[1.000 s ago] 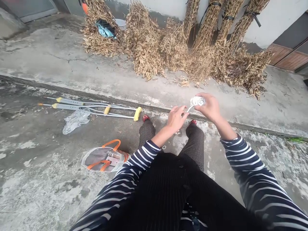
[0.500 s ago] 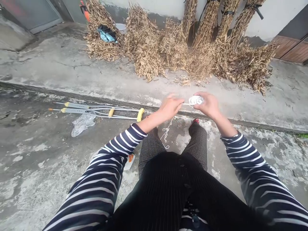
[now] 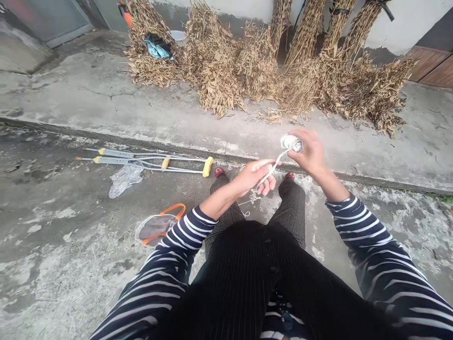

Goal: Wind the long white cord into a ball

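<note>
Nearest is the person's buttoned black vest (image 3: 244, 274), with navy-and-white striped sleeves (image 3: 170, 274) on both arms and grey trousers (image 3: 292, 208) below. In front of the concrete step (image 3: 159, 108), toward its left, stands an open tote bag (image 3: 154, 229) with orange handles, partly covered by the left sleeve. Loose loops of white cord (image 3: 254, 197) show short of the step; whether they touch the ground I cannot tell. The left hand (image 3: 253, 178) is over the near side of the step's edge, palm turned up and fingers half curled, a strand (image 3: 271, 170) running across them; I cannot tell whether it is pinched. That strand leads up to the ball of white cord (image 3: 292, 143), which the right hand (image 3: 307, 148) holds above the step, thumb and fingers curved round its side. Red shoes (image 3: 218, 172) point at the step's edge. Alongside it, to the left, lie two yellow-padded underarm crutches (image 3: 115, 161), a clear plastic bag (image 3: 124, 179) against them. At the back of the step lean bundles of dried stalks (image 3: 221, 66), with a blue-and-black cloth (image 3: 157, 48) on one and a white basin (image 3: 179, 37) behind. A pale wall (image 3: 414, 19) rises beyond the step.
</note>
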A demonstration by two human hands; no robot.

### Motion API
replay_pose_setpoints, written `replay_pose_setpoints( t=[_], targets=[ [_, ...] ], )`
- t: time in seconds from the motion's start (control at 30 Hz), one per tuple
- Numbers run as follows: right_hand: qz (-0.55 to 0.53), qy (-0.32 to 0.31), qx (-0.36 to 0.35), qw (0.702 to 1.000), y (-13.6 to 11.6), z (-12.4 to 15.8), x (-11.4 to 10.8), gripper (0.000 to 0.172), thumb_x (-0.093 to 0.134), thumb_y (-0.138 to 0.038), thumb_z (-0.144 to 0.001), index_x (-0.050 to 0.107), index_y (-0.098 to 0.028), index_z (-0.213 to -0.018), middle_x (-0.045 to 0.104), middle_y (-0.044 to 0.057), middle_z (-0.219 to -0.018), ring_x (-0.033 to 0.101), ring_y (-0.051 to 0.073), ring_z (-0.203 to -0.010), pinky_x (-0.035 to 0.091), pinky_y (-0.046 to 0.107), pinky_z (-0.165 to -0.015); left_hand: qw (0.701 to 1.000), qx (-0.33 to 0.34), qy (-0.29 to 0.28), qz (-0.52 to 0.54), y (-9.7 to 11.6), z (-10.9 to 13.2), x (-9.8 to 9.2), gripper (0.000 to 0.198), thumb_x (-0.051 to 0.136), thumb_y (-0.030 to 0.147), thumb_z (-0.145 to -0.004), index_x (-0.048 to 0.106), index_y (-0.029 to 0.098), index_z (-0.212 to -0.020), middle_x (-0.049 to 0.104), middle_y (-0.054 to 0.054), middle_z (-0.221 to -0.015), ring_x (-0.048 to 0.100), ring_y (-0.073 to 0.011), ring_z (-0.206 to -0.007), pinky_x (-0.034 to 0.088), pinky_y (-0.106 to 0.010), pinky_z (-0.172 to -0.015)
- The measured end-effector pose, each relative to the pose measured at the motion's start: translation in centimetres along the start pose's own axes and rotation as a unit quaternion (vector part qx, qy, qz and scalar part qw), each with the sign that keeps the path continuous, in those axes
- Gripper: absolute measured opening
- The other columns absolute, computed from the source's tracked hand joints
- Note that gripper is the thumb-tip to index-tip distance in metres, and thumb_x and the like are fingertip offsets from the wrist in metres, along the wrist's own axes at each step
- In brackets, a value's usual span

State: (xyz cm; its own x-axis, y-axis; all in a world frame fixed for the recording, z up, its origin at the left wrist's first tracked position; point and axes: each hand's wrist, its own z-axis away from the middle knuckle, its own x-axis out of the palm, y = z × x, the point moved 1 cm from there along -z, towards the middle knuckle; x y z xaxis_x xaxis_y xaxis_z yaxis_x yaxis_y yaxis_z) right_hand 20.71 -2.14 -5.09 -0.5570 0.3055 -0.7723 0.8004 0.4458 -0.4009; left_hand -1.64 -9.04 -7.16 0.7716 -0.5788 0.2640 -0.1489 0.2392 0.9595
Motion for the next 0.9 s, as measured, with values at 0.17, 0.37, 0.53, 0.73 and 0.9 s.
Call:
replay_pose_setpoints(
  t=[0.17, 0.37, 0.53, 0.73, 0.9],
  targets=[
    [0.000, 0.009, -0.014, 1.000, -0.2, -0.4, -0.4, 0.048, 0.071, -0.022, -0.070, 0.072, -0.022, -0.118, 0.069, 0.009, -0.125, 0.060, 0.034, -0.116, 0.052, 0.054, -0.100, 0.949, 0.030, 0.128, -0.288, -0.6, 0.3, -1.7, 0.058, 0.069, 0.033, -0.089, 0.052, 0.022, -0.143, 0.074, -0.003, -0.083, 0.066, -0.0153, -0.062, 0.049, -0.025, -0.062],
    [0.007, 0.021, -0.017, 1.000, 0.2, -0.3, -0.6, 0.046, 0.073, -0.023, -0.071, 0.072, -0.023, -0.116, 0.069, 0.009, -0.124, 0.060, 0.034, -0.114, 0.053, 0.053, -0.098, 0.814, 0.189, 0.214, -0.506, -0.8, 0.8, -3.9, 0.038, 0.049, 0.023, -0.099, 0.066, 0.023, -0.133, 0.074, -0.012, -0.118, 0.070, -0.0230, -0.101, 0.050, -0.030, -0.086],
    [0.005, 0.002, -0.011, 1.000, 0.5, -0.1, -0.5, 0.045, 0.074, -0.029, -0.074, 0.072, -0.023, -0.118, 0.068, 0.010, -0.125, 0.059, 0.035, -0.116, 0.052, 0.054, -0.097, 0.775, 0.179, 0.195, -0.573, -0.2, 1.4, -5.5, 0.046, 0.045, 0.010, -0.091, 0.069, 0.023, -0.129, 0.074, -0.013, -0.115, 0.070, -0.0212, -0.089, 0.050, -0.030, -0.080],
    [0.006, -0.004, -0.021, 1.000, -0.6, -0.1, -0.5, 0.044, 0.075, -0.026, -0.075, 0.071, -0.024, -0.119, 0.067, 0.009, -0.126, 0.058, 0.035, -0.114, 0.051, 0.055, -0.097, 0.846, 0.089, 0.096, -0.516, 0.2, 0.5, -4.4, 0.032, 0.050, 0.010, -0.087, 0.076, 0.020, -0.102, 0.073, -0.006, -0.079, 0.067, -0.0175, -0.067, 0.049, -0.028, -0.069],
    [-0.011, -0.013, -0.045, 0.999, -1.5, 0.3, -0.6, 0.047, 0.072, -0.018, -0.072, 0.071, -0.024, -0.119, 0.068, 0.008, -0.124, 0.059, 0.033, -0.114, 0.051, 0.052, -0.097, 0.960, -0.043, -0.120, -0.251, 1.4, 0.6, -2.1, 0.020, 0.056, 0.026, -0.094, 0.071, 0.015, -0.086, 0.069, -0.003, -0.067, 0.063, -0.0110, -0.051, 0.038, -0.020, -0.047]
  ],
)
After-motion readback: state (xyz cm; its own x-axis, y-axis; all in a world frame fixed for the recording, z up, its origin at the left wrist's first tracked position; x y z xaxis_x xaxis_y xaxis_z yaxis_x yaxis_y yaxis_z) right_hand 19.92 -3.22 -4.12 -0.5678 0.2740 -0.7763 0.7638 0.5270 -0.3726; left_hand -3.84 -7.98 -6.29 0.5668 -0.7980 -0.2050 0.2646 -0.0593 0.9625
